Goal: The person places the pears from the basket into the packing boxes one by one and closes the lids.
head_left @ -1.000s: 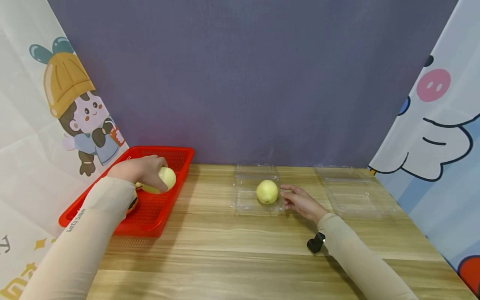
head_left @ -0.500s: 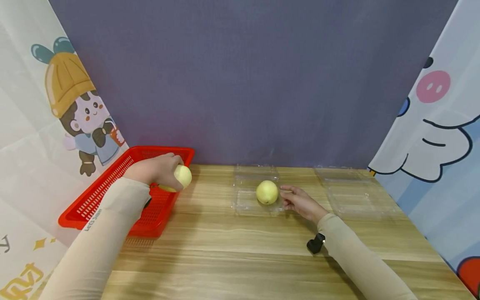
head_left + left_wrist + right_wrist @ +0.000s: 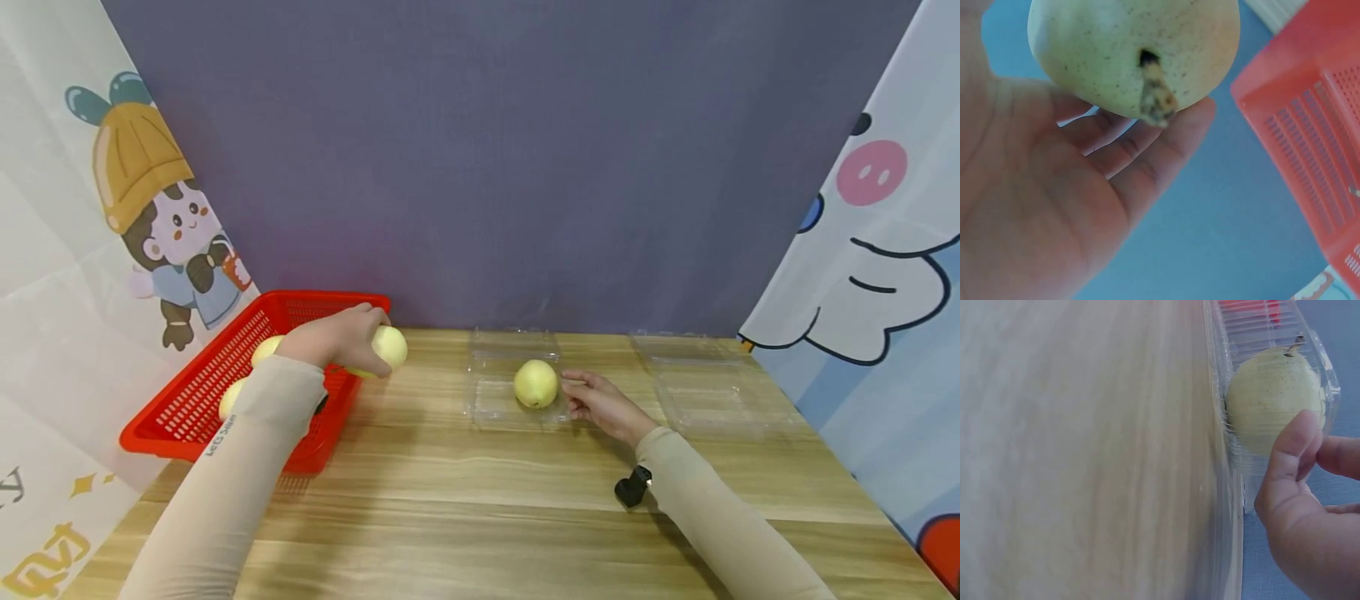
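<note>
My left hand (image 3: 341, 337) grips a pale yellow pear (image 3: 390, 348) above the right rim of the red basket (image 3: 330, 450). In the left wrist view, the speckled pear (image 3: 1097, 56) shows its brown stem, with fingers curled beneath it. Another pear (image 3: 536, 384) sits in a clear plastic box (image 3: 491, 400) at the middle of the table. My right hand (image 3: 603, 406) is at that box's right side. In the right wrist view, thumb and forefinger pinch the box's edge beside the pear (image 3: 1272, 394), whose stem points up and away.
Yellow fruits (image 3: 266, 350) lie in the basket, partly hidden by my left arm. A second clear plastic box (image 3: 705, 400) stands open on the right. A grey-blue backdrop (image 3: 480, 167) rises behind the wooden table (image 3: 450, 517), with printed curtains at both sides.
My left hand has carried its pear rightward, from over the basket to past its right rim. Yellow fruits in the basket have come into view. My right hand has stayed at the box.
</note>
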{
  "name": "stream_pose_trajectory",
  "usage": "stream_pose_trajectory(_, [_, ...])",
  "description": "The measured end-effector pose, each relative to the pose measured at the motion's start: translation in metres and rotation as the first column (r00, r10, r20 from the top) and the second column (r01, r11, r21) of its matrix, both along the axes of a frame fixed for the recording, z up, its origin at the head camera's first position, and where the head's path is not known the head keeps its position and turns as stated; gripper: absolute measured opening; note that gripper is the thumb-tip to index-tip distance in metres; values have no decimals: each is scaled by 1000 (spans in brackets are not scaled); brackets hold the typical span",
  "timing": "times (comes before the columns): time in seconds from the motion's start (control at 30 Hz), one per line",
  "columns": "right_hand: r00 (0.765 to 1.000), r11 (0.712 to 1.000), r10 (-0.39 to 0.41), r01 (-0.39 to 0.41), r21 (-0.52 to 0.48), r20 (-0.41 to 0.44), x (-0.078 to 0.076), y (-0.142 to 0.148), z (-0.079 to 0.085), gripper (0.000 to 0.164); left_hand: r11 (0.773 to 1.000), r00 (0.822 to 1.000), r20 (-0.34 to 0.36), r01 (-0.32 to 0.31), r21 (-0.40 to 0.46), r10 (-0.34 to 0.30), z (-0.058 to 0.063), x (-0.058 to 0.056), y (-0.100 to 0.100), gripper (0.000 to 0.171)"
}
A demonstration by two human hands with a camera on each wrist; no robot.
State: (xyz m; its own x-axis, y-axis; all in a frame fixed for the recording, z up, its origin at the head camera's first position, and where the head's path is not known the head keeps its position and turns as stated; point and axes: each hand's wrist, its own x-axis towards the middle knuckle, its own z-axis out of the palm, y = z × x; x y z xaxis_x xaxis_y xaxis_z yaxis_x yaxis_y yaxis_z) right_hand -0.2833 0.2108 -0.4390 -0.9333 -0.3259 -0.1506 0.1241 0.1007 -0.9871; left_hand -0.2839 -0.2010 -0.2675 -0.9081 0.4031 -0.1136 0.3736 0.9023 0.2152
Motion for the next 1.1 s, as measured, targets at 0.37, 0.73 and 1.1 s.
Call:
stream_pose_trajectory(0.37, [1000,1000,-1,1,5,-3,0,1,0,59,998,999,10,40,52,-40,-12,-10,23,59])
stream_pose_trajectory(0.73, [1000,1000,5,-5,6,-7,-1,2,-2,59,993,998,0,58,101,-58,-22,-11,45,61])
stream_pose_trajectory(1.1, [1000,1000,-5,5,-5,-2,-1,1,-2,59,977,993,-59,110,183,-101,-40,-18,62,62])
